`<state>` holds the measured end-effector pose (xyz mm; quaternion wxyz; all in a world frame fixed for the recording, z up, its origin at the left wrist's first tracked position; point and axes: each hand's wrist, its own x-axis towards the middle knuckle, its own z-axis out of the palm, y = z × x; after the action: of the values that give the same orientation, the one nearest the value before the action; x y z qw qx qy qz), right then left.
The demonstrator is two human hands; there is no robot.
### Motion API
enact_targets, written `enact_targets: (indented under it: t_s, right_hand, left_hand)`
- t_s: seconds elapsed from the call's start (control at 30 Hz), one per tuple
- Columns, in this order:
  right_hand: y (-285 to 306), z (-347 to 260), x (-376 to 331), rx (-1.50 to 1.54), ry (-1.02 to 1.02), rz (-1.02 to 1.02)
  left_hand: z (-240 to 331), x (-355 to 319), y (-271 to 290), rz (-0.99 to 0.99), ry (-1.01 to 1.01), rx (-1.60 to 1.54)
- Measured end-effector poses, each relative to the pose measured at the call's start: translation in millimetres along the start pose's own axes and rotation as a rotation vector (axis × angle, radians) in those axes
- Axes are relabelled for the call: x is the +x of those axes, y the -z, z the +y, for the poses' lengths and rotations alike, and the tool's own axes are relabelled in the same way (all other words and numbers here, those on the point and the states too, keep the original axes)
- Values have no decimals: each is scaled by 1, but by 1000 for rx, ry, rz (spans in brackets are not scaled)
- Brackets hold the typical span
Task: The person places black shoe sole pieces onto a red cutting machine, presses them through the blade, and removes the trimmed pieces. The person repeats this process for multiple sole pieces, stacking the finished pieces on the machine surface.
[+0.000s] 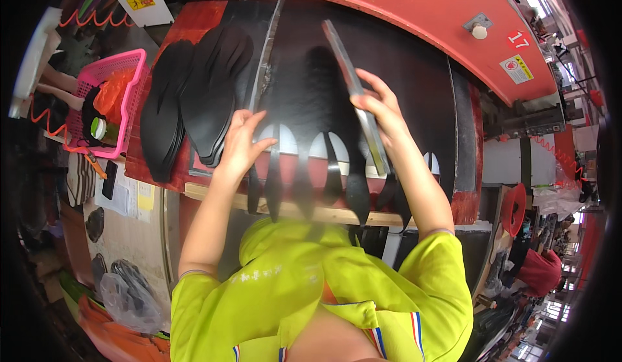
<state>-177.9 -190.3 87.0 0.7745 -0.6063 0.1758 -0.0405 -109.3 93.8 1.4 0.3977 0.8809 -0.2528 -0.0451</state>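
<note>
My right hand (382,109) grips a long, narrow cutting die (353,80) with metal sides, tilted up on its edge above a black sheet (408,57). My left hand (242,143) is open, thumb and fingers apart, at the near left part of that sheet; whether it touches cannot be told. Along the near edge, the sheet has rounded cut-outs with tapering black strips (357,190) hanging over the table's front. Pale surface shows through the cut-outs. To the left of my left hand lie stacks of black sole-shaped pieces (214,90).
A red press beam (447,22) with a button (478,30) spans the far side. Left stands a pink basket (134,96) with an orange bag and a jar, near a dark phone (110,179). A wooden strip (317,211) edges the table. Another person (541,271) is far right.
</note>
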Motion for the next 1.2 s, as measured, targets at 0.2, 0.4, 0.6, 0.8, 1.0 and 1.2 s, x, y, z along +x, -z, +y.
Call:
enact_targets:
  t_s: [0.2, 0.4, 0.6, 0.8, 1.0, 1.2]
  right_hand:
    - [-79, 27, 76, -573, 77, 287]
    - [-113, 72, 101, -1261, 122, 466]
    - [-102, 76, 90, -1390, 122, 384]
    - [-110, 81, 79, -1293, 196, 407]
    - [-111, 82, 77, -1265, 213, 424]
    - [-114, 77, 82, -1282, 200, 457]
  left_hand:
    - [-5, 3, -1, -34, -9, -26]
    - [-12, 3, 3, -26, -116, -78]
    - [-14, 3, -8, 2, -95, -65]
    - [-4, -6, 1, -104, -82, 71]
    - [13, 12, -7, 84, -224, 49]
    - [15, 26, -37, 35, -66, 72]
